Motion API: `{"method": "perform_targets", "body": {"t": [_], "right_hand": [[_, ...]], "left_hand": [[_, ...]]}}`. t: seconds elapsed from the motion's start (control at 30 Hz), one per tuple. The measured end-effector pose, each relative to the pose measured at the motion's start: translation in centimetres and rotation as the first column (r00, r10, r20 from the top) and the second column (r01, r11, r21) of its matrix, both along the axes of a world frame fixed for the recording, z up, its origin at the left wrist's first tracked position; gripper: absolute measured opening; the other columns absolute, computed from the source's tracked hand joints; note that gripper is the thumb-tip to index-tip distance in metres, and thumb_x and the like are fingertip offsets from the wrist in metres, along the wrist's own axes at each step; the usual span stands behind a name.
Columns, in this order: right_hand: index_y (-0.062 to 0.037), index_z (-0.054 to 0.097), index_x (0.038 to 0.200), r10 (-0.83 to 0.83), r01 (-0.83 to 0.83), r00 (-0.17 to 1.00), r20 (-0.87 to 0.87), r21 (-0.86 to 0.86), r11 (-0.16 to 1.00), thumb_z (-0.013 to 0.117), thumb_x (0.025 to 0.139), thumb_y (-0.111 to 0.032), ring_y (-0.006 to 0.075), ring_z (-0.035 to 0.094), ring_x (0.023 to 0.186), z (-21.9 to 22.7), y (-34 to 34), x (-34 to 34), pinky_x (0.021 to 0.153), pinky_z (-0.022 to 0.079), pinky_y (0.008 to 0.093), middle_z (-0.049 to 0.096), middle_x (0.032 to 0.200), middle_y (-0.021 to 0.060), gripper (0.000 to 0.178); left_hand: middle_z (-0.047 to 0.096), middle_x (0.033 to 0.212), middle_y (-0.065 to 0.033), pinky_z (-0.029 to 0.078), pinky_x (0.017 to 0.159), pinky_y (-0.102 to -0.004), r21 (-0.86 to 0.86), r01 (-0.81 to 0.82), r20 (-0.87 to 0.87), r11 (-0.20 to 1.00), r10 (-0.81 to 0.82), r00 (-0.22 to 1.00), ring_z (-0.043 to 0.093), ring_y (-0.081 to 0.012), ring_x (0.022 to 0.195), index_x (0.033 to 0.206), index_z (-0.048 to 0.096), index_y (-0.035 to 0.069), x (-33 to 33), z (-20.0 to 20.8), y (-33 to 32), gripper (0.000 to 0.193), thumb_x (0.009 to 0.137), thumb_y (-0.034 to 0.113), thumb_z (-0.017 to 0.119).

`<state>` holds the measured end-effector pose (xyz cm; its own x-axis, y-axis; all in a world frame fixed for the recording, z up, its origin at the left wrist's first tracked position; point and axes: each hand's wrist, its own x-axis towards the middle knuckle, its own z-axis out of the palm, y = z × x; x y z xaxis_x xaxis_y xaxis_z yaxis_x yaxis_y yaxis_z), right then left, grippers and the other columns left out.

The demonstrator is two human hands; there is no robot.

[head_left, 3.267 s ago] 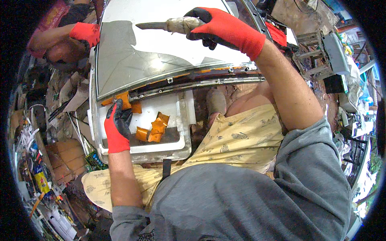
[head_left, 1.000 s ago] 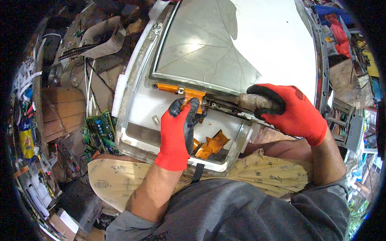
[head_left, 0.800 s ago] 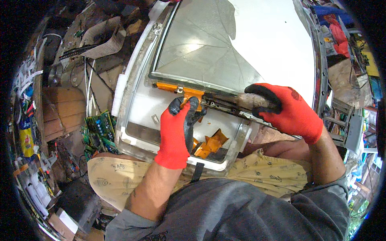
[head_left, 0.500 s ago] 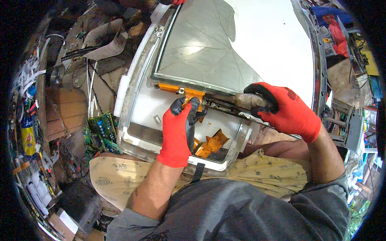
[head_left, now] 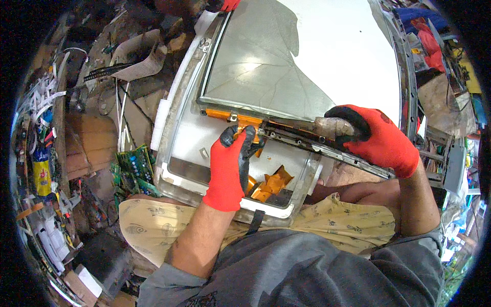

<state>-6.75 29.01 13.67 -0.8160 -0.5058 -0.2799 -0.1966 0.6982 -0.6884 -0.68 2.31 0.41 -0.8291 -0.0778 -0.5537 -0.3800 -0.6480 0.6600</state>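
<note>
My left hand (head_left: 228,171), in a red glove with black fingertips, pinches an orange ribbon film (head_left: 249,123) at the lower edge of a cracked grey glass panel (head_left: 255,66). In my right hand (head_left: 383,140), gloved alike, is a worn, pale-handled tool (head_left: 330,127). Its thin dark blade points left along the panel's lower edge, towards the film. What kind of blade it is, I cannot make out. Below runs a dark metal strip (head_left: 317,148). Crumpled orange film pieces (head_left: 273,183) lie inside the lower end of the frame under my left hand.
A white sheet (head_left: 348,61) shows where the glass is broken away. The pale frame (head_left: 166,153) rests over my lap. Green circuit boards (head_left: 134,166) and scrap lie at the left. Another red glove (head_left: 230,5) shows at the top edge. Grey plastic parts (head_left: 454,166) stand at the right.
My right hand and the tool have slid slightly to the right along the panel's edge. My left hand keeps its pinch on the orange film. The whole view has shifted a little.
</note>
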Motion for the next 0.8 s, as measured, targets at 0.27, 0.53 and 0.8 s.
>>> {"method": "perform_targets", "body": {"t": [0.27,0.53,0.8], "right_hand": [[-0.0049,0.059,0.112,-0.027,0.027,1.0,0.005,0.057,0.998,0.07,0.076,-0.011,0.0364,0.065,0.096,0.3,0.3,1.3,0.085,0.051,0.0399,0.067,0.1,0.0193,0.039],[-0.0014,0.056,0.127,-0.093,0.097,0.991,0.097,-0.04,0.994,0.064,0.084,-0.01,0.0232,0.062,0.108,0.8,0.8,1.5,0.096,0.046,0.034,0.066,0.114,0.0156,0.044],[-0.0045,0.053,0.135,-0.183,0.268,0.931,0.316,-0.252,0.93,0.065,0.087,-0.013,0.0181,0.055,0.114,0.2,0.7,1.2,0.101,0.042,0.0312,0.062,0.125,0.0099,0.05]], "left_hand": [[0.065,0.093,-0.0067,0.057,0.074,-0.0319,-0.023,-0.047,-0.014,0.999,0.047,0.999,0.063,-0.0156,0.081,0.109,0.061,-0.001,-0.3,-0.3,0.3,0.025,0.088,0.008,0.07],[0.065,0.094,-0.0063,0.056,0.076,-0.0288,-0.136,-0.055,-0.037,0.989,0.051,0.998,0.063,-0.0143,0.082,0.109,0.061,-0.002,0.0,-0.4,0.6,0.024,0.089,0.008,0.069],[0.067,0.096,-0.0082,0.053,0.076,-0.0261,-0.175,-0.179,-0.093,0.968,0.165,0.982,0.064,-0.014,0.084,0.108,0.062,-0.004,-0.3,-0.3,0.6,0.024,0.086,0.001,0.069]]}}
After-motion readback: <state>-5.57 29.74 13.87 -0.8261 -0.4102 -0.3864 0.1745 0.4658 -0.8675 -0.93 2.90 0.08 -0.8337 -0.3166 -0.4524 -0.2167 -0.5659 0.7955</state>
